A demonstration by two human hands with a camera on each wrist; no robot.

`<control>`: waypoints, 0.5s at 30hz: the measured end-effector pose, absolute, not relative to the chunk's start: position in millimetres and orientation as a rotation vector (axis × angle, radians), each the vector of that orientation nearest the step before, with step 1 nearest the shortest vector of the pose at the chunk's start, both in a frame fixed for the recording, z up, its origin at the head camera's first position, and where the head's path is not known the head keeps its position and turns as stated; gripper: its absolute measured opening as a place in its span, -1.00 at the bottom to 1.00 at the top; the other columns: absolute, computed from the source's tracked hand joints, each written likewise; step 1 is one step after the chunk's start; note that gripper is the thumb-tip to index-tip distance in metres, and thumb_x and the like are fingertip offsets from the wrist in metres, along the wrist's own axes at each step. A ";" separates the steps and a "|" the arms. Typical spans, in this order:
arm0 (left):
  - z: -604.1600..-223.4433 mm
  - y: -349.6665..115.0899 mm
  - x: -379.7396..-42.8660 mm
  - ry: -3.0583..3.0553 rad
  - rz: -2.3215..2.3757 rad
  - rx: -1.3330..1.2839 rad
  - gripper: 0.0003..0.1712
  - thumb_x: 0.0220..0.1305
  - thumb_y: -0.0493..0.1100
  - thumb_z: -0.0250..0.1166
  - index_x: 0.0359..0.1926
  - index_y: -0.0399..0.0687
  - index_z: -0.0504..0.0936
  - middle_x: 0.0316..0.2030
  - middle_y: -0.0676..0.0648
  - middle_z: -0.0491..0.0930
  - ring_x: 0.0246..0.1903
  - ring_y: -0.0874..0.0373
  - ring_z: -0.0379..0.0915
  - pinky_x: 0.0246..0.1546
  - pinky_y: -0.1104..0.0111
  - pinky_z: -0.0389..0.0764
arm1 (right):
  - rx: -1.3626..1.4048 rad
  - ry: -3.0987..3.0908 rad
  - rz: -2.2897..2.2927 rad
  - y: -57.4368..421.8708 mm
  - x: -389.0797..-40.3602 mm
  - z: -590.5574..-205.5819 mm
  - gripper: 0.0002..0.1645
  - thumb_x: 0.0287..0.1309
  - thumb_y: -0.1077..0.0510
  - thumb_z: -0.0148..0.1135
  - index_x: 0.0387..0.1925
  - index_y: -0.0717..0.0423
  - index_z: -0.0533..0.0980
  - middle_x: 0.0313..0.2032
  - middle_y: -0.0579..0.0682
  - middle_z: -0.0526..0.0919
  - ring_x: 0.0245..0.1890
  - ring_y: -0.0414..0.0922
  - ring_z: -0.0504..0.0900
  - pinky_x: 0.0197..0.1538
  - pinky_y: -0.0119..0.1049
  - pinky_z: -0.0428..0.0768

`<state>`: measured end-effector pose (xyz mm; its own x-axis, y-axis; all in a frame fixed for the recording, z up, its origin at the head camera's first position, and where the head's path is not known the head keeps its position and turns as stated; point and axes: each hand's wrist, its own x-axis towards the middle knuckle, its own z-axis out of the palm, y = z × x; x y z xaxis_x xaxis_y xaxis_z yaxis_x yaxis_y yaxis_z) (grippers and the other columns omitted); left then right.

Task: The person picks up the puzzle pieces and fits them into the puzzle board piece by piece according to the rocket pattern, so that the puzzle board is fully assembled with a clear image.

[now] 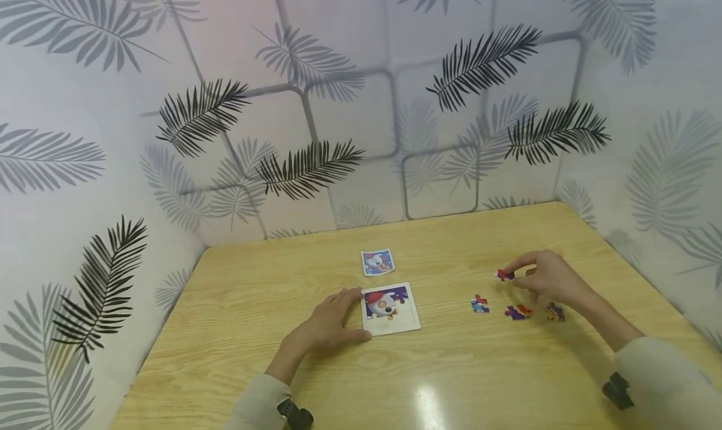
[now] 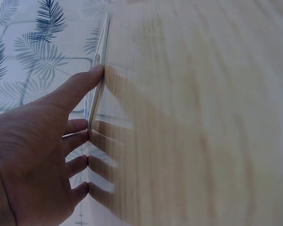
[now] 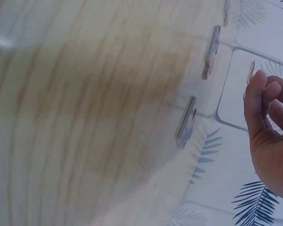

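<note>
The square puzzle board (image 1: 390,326), with part of a dog picture fitted in it, lies flat on the table. My left hand (image 1: 333,322) rests at its left side, thumb and fingers spread and touching the edge. In the left wrist view the thumb (image 2: 78,87) lies against the thin board (image 2: 100,70). To the right, my right hand (image 1: 549,279) pinches a red and purple puzzle piece (image 1: 504,275) between thumb and fingers, above the table. In the right wrist view the held piece (image 3: 251,70) shows edge-on at the fingertips.
Three loose pieces lie near the right hand: a red and blue piece (image 1: 480,304), a purple and orange piece (image 1: 518,312) and a darker piece (image 1: 555,312). A small picture card (image 1: 378,262) lies behind the board. A patterned wall (image 1: 350,129) borders the wooden table (image 1: 248,279).
</note>
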<state>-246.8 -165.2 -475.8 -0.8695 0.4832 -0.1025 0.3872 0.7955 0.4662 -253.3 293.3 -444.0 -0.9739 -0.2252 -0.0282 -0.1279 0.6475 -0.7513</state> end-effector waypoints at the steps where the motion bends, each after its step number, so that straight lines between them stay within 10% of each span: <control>1: -476.3 -165.1 -246.8 2.767 0.647 0.679 0.03 0.17 0.30 0.38 0.52 0.04 0.17 0.53 -0.10 0.15 0.53 -0.21 -0.03 0.49 -0.17 0.09 | -0.309 2.736 -1.245 291.5 -253.5 -444.6 -0.69 0.24 0.30 0.27 0.01 0.27 0.63 -0.31 0.24 0.74 -0.73 -0.06 0.55 -0.65 -0.26 0.53; 6: -478.5 -164.8 -247.8 2.769 0.627 0.674 0.03 0.17 0.32 0.37 0.52 0.07 0.16 0.53 -0.09 0.14 0.53 -0.20 -0.03 0.49 -0.16 0.11 | -0.367 2.715 -1.282 279.7 -255.7 -446.4 -0.71 0.22 0.32 0.28 -0.01 0.25 0.64 0.07 0.41 0.62 -0.71 0.06 0.62 -0.59 -0.14 0.63; 15: -478.5 -166.1 -248.9 2.766 0.604 0.660 0.04 0.16 0.35 0.35 0.53 0.12 0.13 0.54 -0.05 0.12 0.54 -0.16 -0.04 0.49 -0.15 0.10 | -0.446 2.680 -1.323 251.2 -260.5 -446.4 -0.73 0.20 0.32 0.31 -0.05 0.18 0.66 0.17 0.36 0.56 -0.72 0.02 0.60 -0.68 -0.20 0.55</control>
<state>-248.9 -166.1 -478.5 -0.8708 0.4746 -0.1283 0.3780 0.8131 0.4426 -260.5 251.2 -446.4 -0.9494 -0.3132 0.0229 -0.2087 0.5747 -0.7913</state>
